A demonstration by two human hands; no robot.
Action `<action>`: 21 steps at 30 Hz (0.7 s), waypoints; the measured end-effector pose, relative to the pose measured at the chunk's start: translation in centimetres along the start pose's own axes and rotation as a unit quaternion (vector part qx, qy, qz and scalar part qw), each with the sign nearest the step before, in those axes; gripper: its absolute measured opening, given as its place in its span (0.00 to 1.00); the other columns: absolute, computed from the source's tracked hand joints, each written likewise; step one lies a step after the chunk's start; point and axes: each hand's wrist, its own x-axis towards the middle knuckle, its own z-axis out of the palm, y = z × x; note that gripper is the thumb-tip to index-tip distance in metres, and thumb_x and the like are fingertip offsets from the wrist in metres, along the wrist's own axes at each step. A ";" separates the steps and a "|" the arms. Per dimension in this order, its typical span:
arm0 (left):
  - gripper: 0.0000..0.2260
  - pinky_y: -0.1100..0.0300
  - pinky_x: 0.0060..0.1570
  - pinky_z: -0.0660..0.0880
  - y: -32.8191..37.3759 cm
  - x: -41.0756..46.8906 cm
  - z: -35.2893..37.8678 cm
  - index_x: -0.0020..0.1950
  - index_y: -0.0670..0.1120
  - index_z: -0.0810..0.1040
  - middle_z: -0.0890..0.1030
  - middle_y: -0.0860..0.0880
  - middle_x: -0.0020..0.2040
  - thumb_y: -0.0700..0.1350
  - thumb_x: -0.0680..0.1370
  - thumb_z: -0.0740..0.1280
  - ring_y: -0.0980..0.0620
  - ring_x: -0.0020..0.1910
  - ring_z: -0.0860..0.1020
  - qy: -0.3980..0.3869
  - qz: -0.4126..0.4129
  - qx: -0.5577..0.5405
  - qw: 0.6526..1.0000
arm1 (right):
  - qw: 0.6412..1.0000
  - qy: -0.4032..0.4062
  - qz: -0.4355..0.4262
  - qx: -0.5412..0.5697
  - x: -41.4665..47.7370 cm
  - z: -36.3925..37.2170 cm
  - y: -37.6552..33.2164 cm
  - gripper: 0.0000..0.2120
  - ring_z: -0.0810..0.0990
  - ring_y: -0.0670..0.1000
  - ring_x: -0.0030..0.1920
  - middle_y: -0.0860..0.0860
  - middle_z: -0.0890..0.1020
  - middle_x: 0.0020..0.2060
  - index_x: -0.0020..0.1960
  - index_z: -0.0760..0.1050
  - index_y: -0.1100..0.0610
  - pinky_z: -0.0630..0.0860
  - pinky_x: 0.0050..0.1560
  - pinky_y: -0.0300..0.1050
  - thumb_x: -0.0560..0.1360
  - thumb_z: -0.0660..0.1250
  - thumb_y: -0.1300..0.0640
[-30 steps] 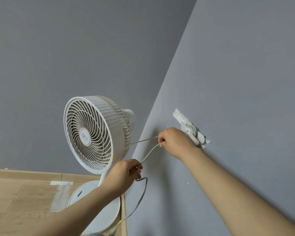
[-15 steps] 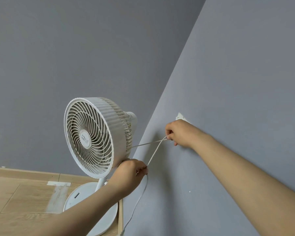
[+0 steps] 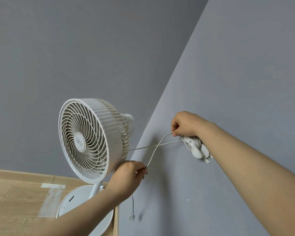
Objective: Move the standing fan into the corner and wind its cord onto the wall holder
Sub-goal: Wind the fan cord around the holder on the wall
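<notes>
The white standing fan [image 3: 90,138] is upright in the corner where the two grey walls meet. Its round base [image 3: 75,203] rests on the wooden floor [image 3: 15,201], just beside the wooden skirting of the right wall [image 3: 228,74], and its grille faces to the left and towards the near side.

The white wall holder [image 3: 197,149] is fixed on the right wall, to the right of the fan head. Several turns of the cord [image 3: 153,150] already lie around it. The wrist of the right hand [image 3: 186,124] hides its upper part.

One stretch of the cord goes almost straight from behind the fan head to the holder. A second stretch crosses over it and curves from the right hand down to the left hand [image 3: 128,174]. The right hand is close against the wall, just above the holder, and its fingers [image 3: 174,129] are curled and pinch the cord at the top of this curve. The left hand is lower, in front of the fan's rim, and its fingers [image 3: 142,171] are pressed together around the cord.

Below the left hand the cord hangs down along the wall and ends in the plug [image 3: 131,218], low on the wall. A pale strip of tape [image 3: 53,185] lies on the floor to the left of the base.
</notes>
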 end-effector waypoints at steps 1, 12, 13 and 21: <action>0.08 0.66 0.40 0.71 0.0 0.0 0.1 0.45 0.47 0.82 0.83 0.54 0.38 0.44 0.78 0.63 0.58 0.37 0.77 0.002 -0.003 0.002 1.000 | 1.000 -0.004 0.010 -0.002 0.3 0.0 0.4 0.03 0.81 0.50 0.46 0.48 0.84 0.42 0.43 0.83 0.50 0.75 0.46 0.43 0.69 0.73 0.56; 0.10 0.66 0.43 0.73 -0.3 0.2 1.0 0.48 0.50 0.82 0.82 0.58 0.40 0.43 0.79 0.61 0.61 0.37 0.77 -0.009 -0.047 -0.049 0.998 | 0.998 0.013 0.034 -0.047 0.8 -1.7 1.6 0.12 0.81 0.56 0.45 0.51 0.79 0.38 0.31 0.73 0.51 0.74 0.41 0.42 0.71 0.63 0.63; 0.10 0.66 0.42 0.73 -0.1 0.3 1.0 0.47 0.50 0.82 0.82 0.59 0.39 0.43 0.79 0.61 0.61 0.36 0.77 -0.005 -0.049 -0.056 0.997 | 0.998 0.016 0.036 -0.044 0.6 -1.9 1.6 0.13 0.81 0.56 0.45 0.51 0.79 0.38 0.31 0.72 0.50 0.74 0.42 0.42 0.71 0.63 0.63; 0.10 0.73 0.35 0.69 1.0 0.2 0.3 0.46 0.49 0.82 0.81 0.58 0.35 0.42 0.79 0.62 0.66 0.34 0.76 -0.004 -0.042 -0.069 0.997 | 0.997 0.011 0.068 0.047 -1.3 -2.8 1.8 0.10 0.78 0.51 0.30 0.51 0.80 0.30 0.34 0.76 0.53 0.80 0.44 0.46 0.72 0.64 0.64</action>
